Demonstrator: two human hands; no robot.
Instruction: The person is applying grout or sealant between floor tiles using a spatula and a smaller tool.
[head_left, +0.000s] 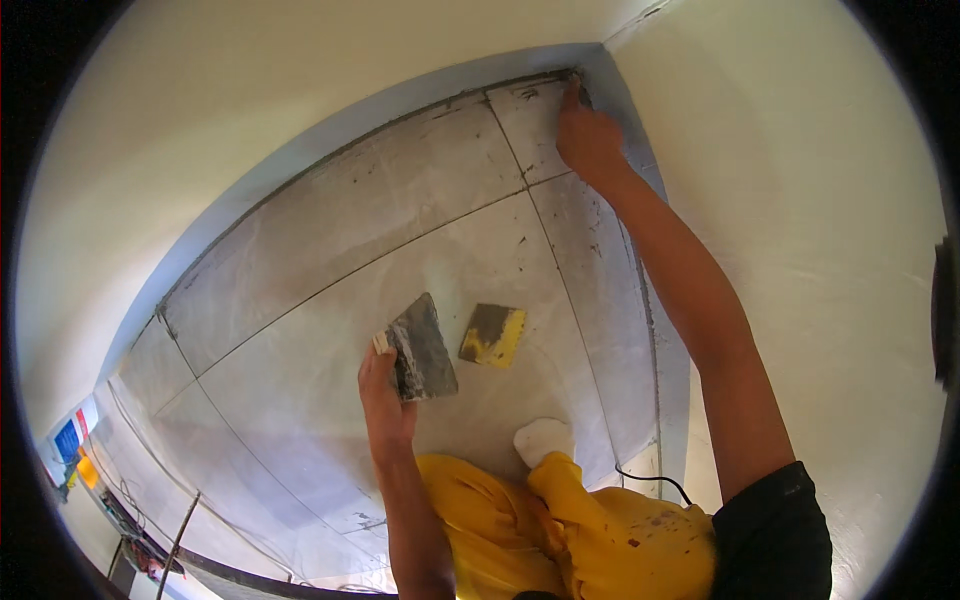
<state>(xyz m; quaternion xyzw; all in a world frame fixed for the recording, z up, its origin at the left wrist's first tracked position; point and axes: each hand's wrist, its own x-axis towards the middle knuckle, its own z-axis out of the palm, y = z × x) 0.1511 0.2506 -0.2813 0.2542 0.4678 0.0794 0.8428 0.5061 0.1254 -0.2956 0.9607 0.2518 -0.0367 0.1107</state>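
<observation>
My left hand (384,395) is closed round the edge of a flat grey trowel (424,345), a roughly rectangular plate smeared with dried mortar. It is held above the tiled floor (330,350). At the far right corner, my right hand (590,140) reaches out with its index finger stretched to the joint where floor and wall meet. The other fingers look curled, and nothing shows in them. A small square yellow spreader (508,338), coated dark grey on one side, lies on the tiles right of the trowel.
Dark joints run between large grey tiles. A blue-grey band (350,115) edges the floor below pale walls (800,200). Near left are a thin rod (180,540), cables and a blue-and-white package (70,437). A black cable (655,479) lies by my yellow trousers (630,530).
</observation>
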